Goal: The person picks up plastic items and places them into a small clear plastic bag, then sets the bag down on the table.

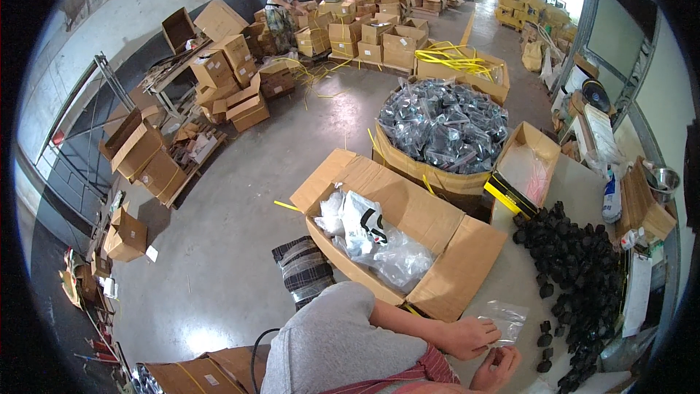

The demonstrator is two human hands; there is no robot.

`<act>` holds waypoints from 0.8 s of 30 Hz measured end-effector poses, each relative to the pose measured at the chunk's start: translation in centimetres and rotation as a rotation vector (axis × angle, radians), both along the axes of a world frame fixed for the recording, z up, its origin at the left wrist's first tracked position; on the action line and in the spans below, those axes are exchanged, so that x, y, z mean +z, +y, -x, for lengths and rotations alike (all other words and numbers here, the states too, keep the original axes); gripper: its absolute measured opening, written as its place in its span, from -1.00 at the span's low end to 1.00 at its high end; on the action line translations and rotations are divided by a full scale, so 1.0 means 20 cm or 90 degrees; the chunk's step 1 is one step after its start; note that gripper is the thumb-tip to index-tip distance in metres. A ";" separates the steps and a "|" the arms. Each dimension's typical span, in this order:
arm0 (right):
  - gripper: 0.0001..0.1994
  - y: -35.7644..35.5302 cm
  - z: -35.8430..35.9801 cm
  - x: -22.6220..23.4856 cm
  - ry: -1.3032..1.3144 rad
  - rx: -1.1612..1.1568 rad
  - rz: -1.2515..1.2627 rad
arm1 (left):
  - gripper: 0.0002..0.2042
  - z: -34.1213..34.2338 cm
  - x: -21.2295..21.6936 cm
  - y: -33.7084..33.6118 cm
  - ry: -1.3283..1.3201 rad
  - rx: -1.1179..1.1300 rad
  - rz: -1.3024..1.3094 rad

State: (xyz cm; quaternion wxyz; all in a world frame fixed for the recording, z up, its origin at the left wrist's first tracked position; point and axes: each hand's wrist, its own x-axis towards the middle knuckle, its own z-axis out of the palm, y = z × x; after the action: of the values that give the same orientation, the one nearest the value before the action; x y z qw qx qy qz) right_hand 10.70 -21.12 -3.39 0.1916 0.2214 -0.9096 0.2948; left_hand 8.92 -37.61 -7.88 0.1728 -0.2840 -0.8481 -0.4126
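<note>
A worker at a packing table [532, 197] in a box-crowded warehouse: the left hand [470, 337] rests on the tabletop w/ fingers curled loosely, thumb and fingertips pinching the edge of a small clear plastic bag [504, 319] that lies flat just beyond it. The right hand [496, 369] sits close below, fingers half closed round what looks like one small black part [499, 357], though the view is too small to tell for sure. To the right, touching distance away, a heap of black parts [576, 263] sprawls across the table, a few strays [544, 339] lying loose near the hands. An open cardboard box [437, 226] w/ plastic-wrapped goods stands just left of the table; behind it a big round carton [430, 171] is piled w/ filled bags [445, 124]. Far back, another person [283, 7] bends over stacked boxes. Risks, judged from this: the thin bag is held at one edge only, so its mouth may fold shut and the part could miss and skitter off; the heap sits near the table edge, and an elbow nudge could send pieces to the floor [240, 197]; strays by the wrists could get swept off too.
</note>
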 end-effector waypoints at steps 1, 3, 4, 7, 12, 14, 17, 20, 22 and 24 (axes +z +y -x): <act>-0.89 -0.01 0.00 0.00 -0.009 -0.010 0.001 | -0.75 -0.01 0.01 0.00 -0.021 0.003 0.012; -0.89 -0.02 0.01 0.00 0.006 -0.015 0.007 | -0.73 -0.01 0.00 0.00 -0.042 0.004 0.024; -0.90 -0.02 0.01 0.00 0.021 -0.020 0.014 | -0.72 -0.01 -0.02 0.00 -0.048 0.008 0.041; -0.90 -0.01 0.03 -0.03 0.046 -0.023 0.001 | -0.69 0.00 -0.03 0.00 -0.049 0.023 0.060; -0.90 -0.02 -0.01 0.00 -0.041 -0.066 -0.051 | -0.67 0.02 -0.06 0.00 -0.011 0.009 0.060; -0.90 -0.02 -0.01 0.01 -0.054 -0.066 -0.077 | -0.65 0.02 -0.07 0.01 0.019 -0.018 0.088; -0.86 0.04 -0.01 -0.05 -0.119 -0.071 -0.093 | -0.63 0.02 -0.07 0.02 0.057 -0.011 0.076; -0.80 0.13 0.00 -0.10 -0.230 -0.096 -0.125 | -0.62 0.05 -0.08 0.00 0.093 -0.001 0.070; -0.76 0.14 0.02 0.00 -0.291 -0.201 -0.116 | -0.63 0.08 -0.06 -0.04 0.090 0.002 0.071; -0.73 0.18 0.03 -0.05 -0.303 -0.159 -0.035 | -0.63 0.10 -0.06 -0.08 0.089 0.003 0.071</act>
State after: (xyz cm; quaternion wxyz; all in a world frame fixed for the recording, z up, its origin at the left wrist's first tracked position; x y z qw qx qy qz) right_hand 10.06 -17.57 -4.47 0.0014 0.0372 -0.9569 0.2881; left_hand 6.94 -39.22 -9.11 0.2167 -0.3190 -0.8564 -0.3433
